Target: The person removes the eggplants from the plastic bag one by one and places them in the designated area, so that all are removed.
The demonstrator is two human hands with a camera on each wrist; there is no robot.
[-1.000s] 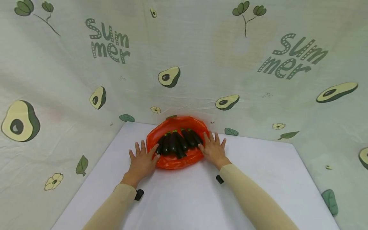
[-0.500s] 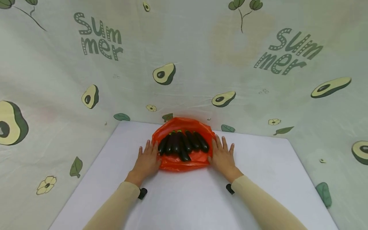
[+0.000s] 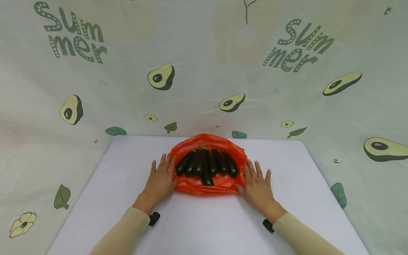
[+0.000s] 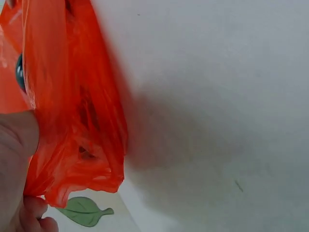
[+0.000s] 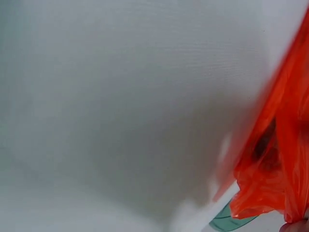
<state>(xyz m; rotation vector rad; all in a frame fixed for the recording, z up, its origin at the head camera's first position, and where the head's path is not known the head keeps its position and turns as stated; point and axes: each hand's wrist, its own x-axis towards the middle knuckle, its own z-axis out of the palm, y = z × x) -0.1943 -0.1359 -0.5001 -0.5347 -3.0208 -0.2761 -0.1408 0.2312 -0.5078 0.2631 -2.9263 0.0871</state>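
Observation:
A red-orange plastic bag lies on the white table, its mouth spread wide towards me. Several dark, glossy eggplants fan out inside, green stem ends towards the back. My left hand rests along the bag's left side, fingers straight, thumb at the front rim. Mirroring it on the right side, my right hand touches the bag with fingers extended and spread. In the left wrist view the thumb overlaps the crumpled bag. Only a fingertip shows beside the bag in the right wrist view.
The white table reaches back to a pale cloth printed with avocados, leaves and lettering. This cloth also hangs along both sides. A dark wrist device sits at the left cuff, another device at the right.
The bag's mouth looks wider, with both hands farther apart along its sides. Hands, bag and eggplants sit slightly lower in the head view, which has also shifted.

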